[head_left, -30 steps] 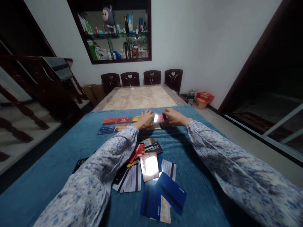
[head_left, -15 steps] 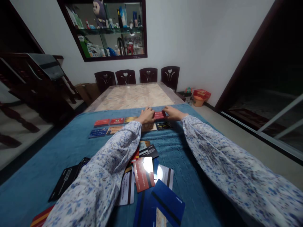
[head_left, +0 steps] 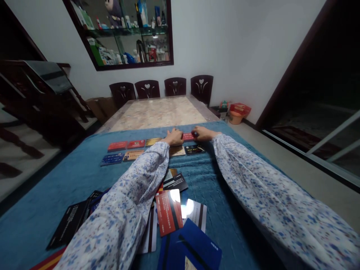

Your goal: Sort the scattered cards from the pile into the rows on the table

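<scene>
A red card [head_left: 188, 137] lies at the right end of the far row on the blue cloth, between my hands. My left hand [head_left: 174, 137] is closed, its bent fingers at the card's left edge. From the other side, my right hand [head_left: 203, 133] pinches the right edge. Just below sits a black card [head_left: 194, 149] marked VIP, and beside it a tan card [head_left: 177, 151] partly under my left wrist. Farther left are two red cards, a yellow card [head_left: 153, 141], a blue card [head_left: 112, 159] and an orange card [head_left: 133, 155]. My left sleeve hides part of the rows.
Loose cards overlap nearer me: a red-orange card [head_left: 169, 213], a dark blue card [head_left: 201, 243] and a black-and-grey one [head_left: 177, 182]. More black cards [head_left: 69, 223] lie left of my forearm. Beyond the blue cloth [head_left: 84, 180] is the bare tabletop [head_left: 168, 110], with chairs [head_left: 201, 88] behind.
The view has shifted slightly. My hands stay at the two ends of the red card, which looks flatter to the cloth. The other cards keep their places.
</scene>
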A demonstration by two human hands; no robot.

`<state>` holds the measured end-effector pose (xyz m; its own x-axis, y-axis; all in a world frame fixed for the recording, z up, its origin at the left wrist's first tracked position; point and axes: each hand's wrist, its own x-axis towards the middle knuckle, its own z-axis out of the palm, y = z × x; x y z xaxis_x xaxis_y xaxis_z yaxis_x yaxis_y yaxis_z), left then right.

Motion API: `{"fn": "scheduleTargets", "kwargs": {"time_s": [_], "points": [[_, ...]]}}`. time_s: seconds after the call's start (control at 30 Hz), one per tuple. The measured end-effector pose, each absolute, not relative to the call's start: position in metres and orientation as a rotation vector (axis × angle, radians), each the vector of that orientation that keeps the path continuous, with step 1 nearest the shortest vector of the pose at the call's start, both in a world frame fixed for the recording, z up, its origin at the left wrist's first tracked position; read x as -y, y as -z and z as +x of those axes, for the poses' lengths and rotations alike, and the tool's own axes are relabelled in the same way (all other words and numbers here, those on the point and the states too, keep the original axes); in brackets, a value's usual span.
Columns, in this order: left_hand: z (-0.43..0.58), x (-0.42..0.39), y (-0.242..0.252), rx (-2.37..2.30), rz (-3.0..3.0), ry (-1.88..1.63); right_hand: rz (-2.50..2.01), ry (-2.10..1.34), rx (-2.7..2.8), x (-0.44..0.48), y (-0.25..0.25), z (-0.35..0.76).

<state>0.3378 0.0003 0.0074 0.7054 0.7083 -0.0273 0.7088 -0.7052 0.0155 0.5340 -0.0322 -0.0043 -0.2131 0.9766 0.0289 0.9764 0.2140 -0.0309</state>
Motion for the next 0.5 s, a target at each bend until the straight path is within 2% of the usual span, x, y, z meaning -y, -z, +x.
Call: {"fn": "scheduleTargets", "kwargs": {"time_s": [0.5], "points": [[0.3406, -0.0050, -0.0077, -1.170, 2.855, 0.103, -1.992, -0.133, 2.502, 0.0282, -0.0038, 0.5279]]}}
